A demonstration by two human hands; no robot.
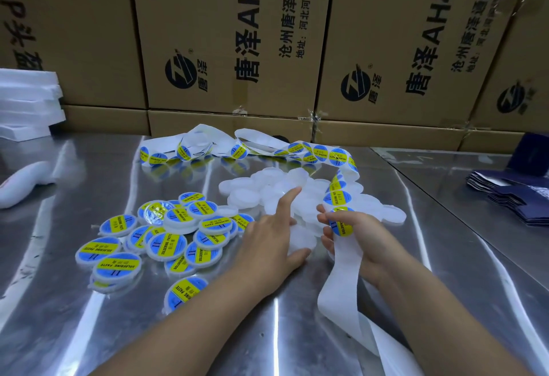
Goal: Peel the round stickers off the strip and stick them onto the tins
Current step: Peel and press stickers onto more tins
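glossy metal table (371, 301); matt white plastic tins (300, 194); shiny stickers (337, 197) on white paper strip (341, 274); matt cardboard boxes (231, 34).

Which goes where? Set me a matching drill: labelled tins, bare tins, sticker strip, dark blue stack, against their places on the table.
1 labelled tins
2 bare tins
3 sticker strip
4 dark blue stack

A far right of the table
B pinched in the right hand
C heaped left of the left hand
D piled just beyond both hands

Pairs: 1-C, 2-D, 3-B, 4-A
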